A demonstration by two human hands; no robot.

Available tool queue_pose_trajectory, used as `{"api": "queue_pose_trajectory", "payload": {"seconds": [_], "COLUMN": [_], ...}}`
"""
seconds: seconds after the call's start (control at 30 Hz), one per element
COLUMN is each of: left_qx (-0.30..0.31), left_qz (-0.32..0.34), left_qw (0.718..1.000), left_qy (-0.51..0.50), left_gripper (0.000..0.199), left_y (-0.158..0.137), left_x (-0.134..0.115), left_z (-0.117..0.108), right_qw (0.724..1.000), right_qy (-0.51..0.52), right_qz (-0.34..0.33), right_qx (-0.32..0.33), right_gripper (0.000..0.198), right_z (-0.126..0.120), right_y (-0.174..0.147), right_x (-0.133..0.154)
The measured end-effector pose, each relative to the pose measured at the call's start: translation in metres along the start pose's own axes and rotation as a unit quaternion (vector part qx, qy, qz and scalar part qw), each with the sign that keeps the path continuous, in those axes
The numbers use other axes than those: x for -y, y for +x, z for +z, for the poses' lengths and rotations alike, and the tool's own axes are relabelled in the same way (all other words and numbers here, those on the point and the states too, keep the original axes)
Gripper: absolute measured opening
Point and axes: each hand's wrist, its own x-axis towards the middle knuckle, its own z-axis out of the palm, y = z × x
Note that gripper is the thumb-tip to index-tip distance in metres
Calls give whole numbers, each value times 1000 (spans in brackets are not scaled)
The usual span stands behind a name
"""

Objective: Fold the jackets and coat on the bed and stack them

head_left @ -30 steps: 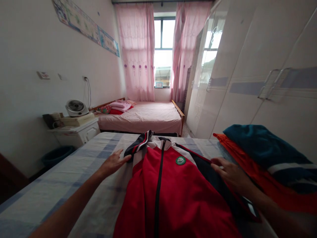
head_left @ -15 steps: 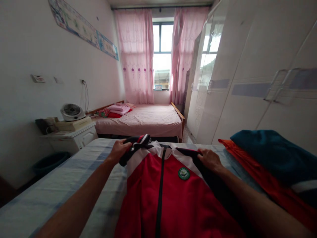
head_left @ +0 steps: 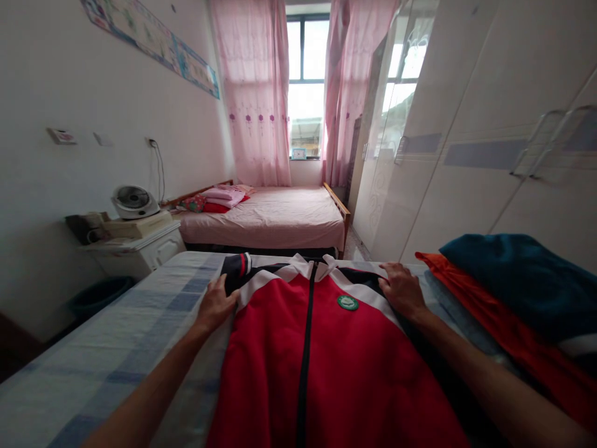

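A red, white and black zip-up jacket [head_left: 275, 348] lies front side up on the near bed, its collar toward the far edge. A round green badge [head_left: 347, 302] sits on its chest. My left hand [head_left: 217, 303] is open, fingers apart, at the jacket's left shoulder, just below a folded-over sleeve with a striped cuff [head_left: 243, 265]. At the opposite shoulder, my right hand [head_left: 402, 289] rests with fingers spread on the black sleeve top. Part of that sleeve is hidden under my right forearm.
The near bed has a blue-and-white checked sheet [head_left: 153, 317]. Folded clothes, an orange one [head_left: 471, 305] under a dark teal one [head_left: 517, 280], lie at the right. Beyond stands a pink bed [head_left: 289, 218]. A nightstand [head_left: 161, 246] holds a fan [head_left: 135, 200]; wardrobes [head_left: 466, 205] line the right.
Both hands have let go of the jacket's shoulders, which now lie flatter on the bed. My left hand has come down slightly, and the bunched left sleeve has settled. The view has tipped downward a little.
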Motion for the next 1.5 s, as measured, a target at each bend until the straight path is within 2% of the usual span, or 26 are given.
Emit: {"api": "queue_pose_trajectory", "payload": {"seconds": [0.07, 0.13, 0.17, 0.23, 0.3, 0.33, 0.4, 0.47, 0.57, 0.63, 0.67, 0.7, 0.77, 0.83, 0.9, 0.93, 1.0, 1.07, 1.13, 1.17, 1.23, 1.27, 1.33, 1.37, 1.43, 1.5], "left_qx": [64, 156, 209, 286, 312, 315, 311, 311, 314, 323, 323, 320, 299, 257, 229, 228, 268, 339, 403, 424, 424, 406, 350, 324, 307, 338], "left_qz": [-8, -66, -109, -205, -289, -324, -374, -387, -389, -392, -386, -372, -325, -285, -279, -289, -323, -337, -296, -263, -226, -233, -274, -293, -305, -273], "left_qw": [998, 982, 962, 901, 828, 794, 740, 712, 702, 699, 701, 708, 740, 784, 807, 808, 789, 756, 736, 735, 750, 762, 787, 796, 810, 827], "left_qy": [-20, -84, -134, -255, -365, -408, -465, -496, -507, -503, -505, -508, -508, -489, -467, -460, -449, -447, -456, -459, -454, -446, -428, -420, -396, -358], "left_gripper": [62, 65, 65, 56, 38, 29, 15, 8, 6, 12, 16, 20, 26, 30, 37, 41, 47, 49, 49, 48, 46, 44, 43, 45, 49, 49], "left_y": [-35, -74, -94, -129, -155, -164, -177, -184, -191, -192, -191, -189, -183, -177, -176, -179, -190, -204, -216, -220, -221, -220, -216, -215, -215, -218], "left_x": [7, 12, 14, 18, 21, 20, 16, 8, -8, -18, -24, -29, -38, -45, -46, -44, -35, -22, -12, -9, -9, -12, -18, -20, -20, -12], "left_z": [-15, -34, -43, -59, -69, -71, -70, -65, -52, -46, -45, -46, -53, -67, -82, -88, -96, -98, -99, -100, -105, -108, -114, -115, -115, -112], "right_qw": [999, 996, 993, 987, 969, 947, 882, 812, 704, 635, 611, 600, 613, 651, 683, 692, 695, 675, 649, 647, 671, 689, 716, 720, 724, 750], "right_qy": [20, 66, 97, 158, 210, 243, 323, 418, 553, 616, 636, 649, 663, 654, 633, 620, 591, 573, 585, 597, 613, 613, 604, 598, 577, 538], "right_qz": [-33, -57, -56, -10, 88, 139, 215, 261, 284, 260, 243, 229, 217, 228, 256, 278, 330, 356, 317, 278, 204, 185, 185, 197, 210, 183], "right_qx": [-12, -28, -30, 1, 98, 162, 268, 312, 342, 388, 404, 408, 371, 311, 260, 244, 243, 300, 370, 385, 364, 340, 296, 292, 314, 338], "right_gripper": [38, 36, 35, 33, 34, 37, 45, 53, 56, 52, 50, 48, 48, 51, 54, 56, 59, 60, 57, 55, 52, 53, 54, 54, 53, 52], "right_z": [-15, -34, -44, -63, -76, -80, -83, -82, -83, -88, -92, -97, -108, -115, -116, -113, -104, -94, -92, -96, -110, -118, -132, -136, -134, -126], "right_y": [-36, -80, -103, -151, -192, -209, -233, -246, -250, -247, -243, -239, -228, -219, -216, -218, -228, -239, -246, -246, -240, -234, -224, -221, -221, -228], "right_x": [-8, -18, -23, -32, -39, -41, -43, -39, -22, -7, 0, 5, 10, 8, 1, -3, -7, -7, -5, -4, -2, -1, -3, -5, -11, -17]}}
